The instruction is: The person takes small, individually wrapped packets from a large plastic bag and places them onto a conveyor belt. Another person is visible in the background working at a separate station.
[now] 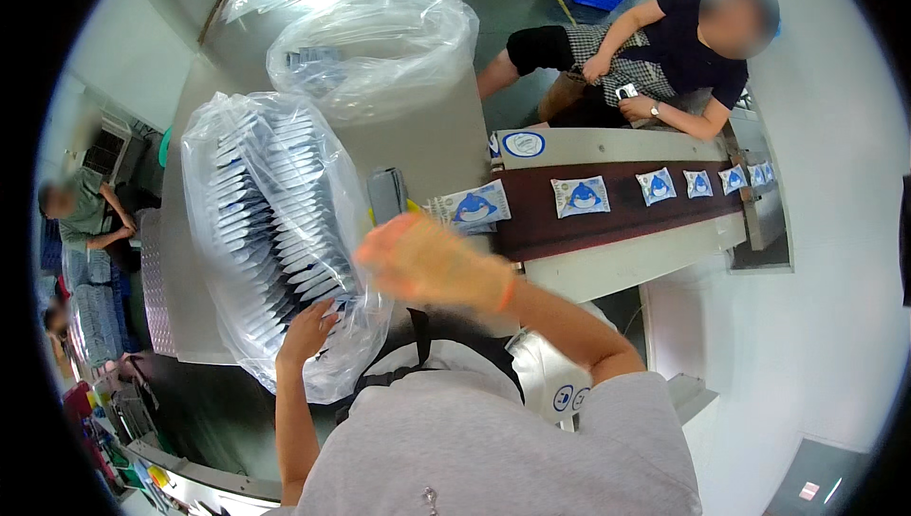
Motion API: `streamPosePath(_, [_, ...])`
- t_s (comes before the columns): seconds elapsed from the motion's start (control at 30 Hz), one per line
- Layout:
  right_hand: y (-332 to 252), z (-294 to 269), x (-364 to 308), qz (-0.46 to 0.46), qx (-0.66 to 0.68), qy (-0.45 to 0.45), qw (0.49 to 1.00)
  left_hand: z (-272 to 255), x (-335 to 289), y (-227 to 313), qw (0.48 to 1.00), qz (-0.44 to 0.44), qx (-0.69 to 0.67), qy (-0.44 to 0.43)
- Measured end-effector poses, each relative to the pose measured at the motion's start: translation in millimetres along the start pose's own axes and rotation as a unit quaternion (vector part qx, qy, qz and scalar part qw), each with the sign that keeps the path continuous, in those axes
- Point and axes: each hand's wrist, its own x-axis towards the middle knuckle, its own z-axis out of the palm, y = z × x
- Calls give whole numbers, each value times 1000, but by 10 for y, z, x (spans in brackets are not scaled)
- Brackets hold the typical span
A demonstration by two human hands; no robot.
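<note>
A large clear plastic bag (pixel 204 151) lies on the table to my left. Inside it, flat white-and-blue packets (pixel 299 193) stand on edge in two long rows. At the bag's near end, the bare fingers of my left hand (pixel 306 331) are spread against the packets. My right hand (pixel 432 265), in an orange-yellow glove, is over the table's near side between the bag and the conveyor. Motion smears its fingers, so I cannot make out their grip. Just beyond it, a whale-printed packet (pixel 477 205) lies at the conveyor's end, overlapping another.
Several more packets (pixel 582 196) lie spaced along the dark red conveyor belt (pixel 531 231) on the right. A dark grey object (pixel 386 195) rests beside the bag. Farther back is another clear bag (pixel 408 32). Across the conveyor sits a person (pixel 683 61); others are at far left.
</note>
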Motion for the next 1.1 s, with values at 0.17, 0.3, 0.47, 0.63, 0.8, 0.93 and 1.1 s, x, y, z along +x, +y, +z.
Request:
streamPosePath(0.17, [1627,-842,-1137,317,-188,-233,900,38,-4,29,999,23,-6,25])
streamPosePath(0.3, [2142,-963,-1228,359,-195,-327,852,78,0,30,998,34,-11,47])
streamPosePath(0.47, [2590,-778,-663,333,-143,-447,818,149,-41,-7,999,-12,-23,40])
streamPosePath(0.63, [2713,-297,14,337,2,-570,750,229,-99,-45,994,-58,-76,42])
streamPosePath(0.8, [2993,734,-604,297,101,-586,747,246,-52,-89,994,-58,-81,46])
streamPosePath(0.93, [2120,839,-1062,348,-24,-492,798,285,-97,-112,992,-57,-92,62])
streamPosePath(1.1, [612,951,-1586,221,-322,-277,878,325,-66,-195,993,-41,-81,72])
